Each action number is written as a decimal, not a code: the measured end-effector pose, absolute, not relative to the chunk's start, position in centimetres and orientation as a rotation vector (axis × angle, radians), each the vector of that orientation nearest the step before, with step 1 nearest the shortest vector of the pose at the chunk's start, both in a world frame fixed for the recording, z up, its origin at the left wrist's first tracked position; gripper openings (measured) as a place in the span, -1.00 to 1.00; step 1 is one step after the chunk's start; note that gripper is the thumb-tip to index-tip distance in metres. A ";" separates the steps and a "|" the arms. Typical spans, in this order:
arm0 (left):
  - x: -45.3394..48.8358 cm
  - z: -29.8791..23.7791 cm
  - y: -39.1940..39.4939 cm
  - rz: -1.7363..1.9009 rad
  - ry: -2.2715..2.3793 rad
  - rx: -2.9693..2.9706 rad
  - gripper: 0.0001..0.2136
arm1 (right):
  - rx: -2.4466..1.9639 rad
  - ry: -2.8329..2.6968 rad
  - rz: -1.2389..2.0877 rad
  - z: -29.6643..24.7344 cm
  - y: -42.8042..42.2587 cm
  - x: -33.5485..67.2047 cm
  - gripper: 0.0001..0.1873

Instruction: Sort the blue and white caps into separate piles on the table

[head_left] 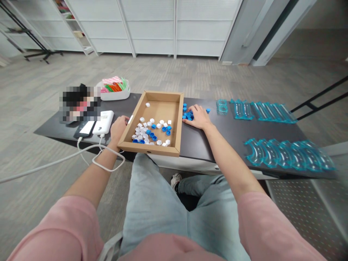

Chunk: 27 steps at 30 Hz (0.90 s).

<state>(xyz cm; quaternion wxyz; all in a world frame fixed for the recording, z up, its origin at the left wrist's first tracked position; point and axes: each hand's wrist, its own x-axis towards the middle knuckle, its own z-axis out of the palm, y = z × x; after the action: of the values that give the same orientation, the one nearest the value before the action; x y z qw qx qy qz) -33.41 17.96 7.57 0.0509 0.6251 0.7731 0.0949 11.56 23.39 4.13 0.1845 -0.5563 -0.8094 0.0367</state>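
A shallow cardboard tray (154, 149) sits on the dark table (223, 134) in front of me. Several small white and blue hexagonal pieces (151, 132) lie inside it. My left hand (119, 128) rests at the tray's left wall, fingers curled, pinching a small white piece (131, 118) by the rim. My right hand (198, 116) lies palm down just right of the tray, fingers spread flat over a pile of blue pieces (187, 112) on the table.
A white power bank (103, 122) and a phone (85, 128) with a white cable (89, 152) lie left of the tray. A white bin of coloured items (115, 88) stands behind. Rows of clear teal track pieces (261, 110) and curved ones (288, 154) fill the right side.
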 end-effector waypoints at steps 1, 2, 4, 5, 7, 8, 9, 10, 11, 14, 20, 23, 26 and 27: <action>-33.4 7.6 17.9 0.287 2.353 1.899 -0.72 | -1.558 -2.295 0.109 4.1 23.4 11.7 -0.31; -33.4 7.6 17.9 0.285 2.355 1.896 -0.71 | -1.545 -2.308 0.120 4.0 23.5 11.8 -0.32; -33.4 7.7 17.9 0.283 2.359 1.888 -0.71 | -1.508 -2.332 0.158 4.0 23.6 12.2 -0.31; -33.4 7.8 17.9 0.282 2.358 1.885 -0.72 | -1.484 -2.338 0.181 4.0 23.6 12.4 -0.29; -33.4 7.9 17.9 0.279 2.352 1.878 -0.74 | -1.437 -2.347 0.217 3.9 23.8 12.8 -0.23; -33.5 7.9 17.9 0.277 2.349 1.877 -0.74 | -1.420 -2.352 0.228 3.9 23.8 13.0 -0.21; -33.5 7.9 17.9 0.275 2.346 1.876 -0.75 | -1.408 -2.359 0.233 3.9 23.9 13.2 -0.22; -33.5 7.9 17.9 0.274 2.348 1.876 -0.74 | -1.398 -2.367 0.235 3.9 24.0 13.3 -0.26; -33.6 7.9 18.0 0.274 2.351 1.877 -0.74 | -1.390 -2.375 0.236 3.8 24.1 13.3 -0.32; -33.6 7.8 18.0 0.274 2.359 1.880 -0.74 | -1.367 -2.363 0.232 3.6 24.3 13.2 -0.49; -33.6 7.8 17.9 0.292 2.337 1.896 -0.71 | -1.423 -2.194 0.205 3.8 23.7 12.8 -0.52; -33.5 7.8 17.8 0.304 2.328 1.893 -0.71 | -1.433 -2.088 0.235 4.2 23.3 12.7 -0.50; -33.5 7.9 17.8 0.321 2.318 1.893 -0.73 | -1.441 -1.940 0.274 4.5 23.4 12.8 -0.50; -33.5 7.9 17.8 0.326 2.313 1.895 -0.73 | -1.445 -1.887 0.284 4.7 23.5 12.8 -0.48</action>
<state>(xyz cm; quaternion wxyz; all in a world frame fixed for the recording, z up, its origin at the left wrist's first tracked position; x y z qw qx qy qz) -33.47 17.79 7.95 0.0667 0.6286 0.7673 0.1082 12.79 23.45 4.71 0.3652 -0.5621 -0.7338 0.1106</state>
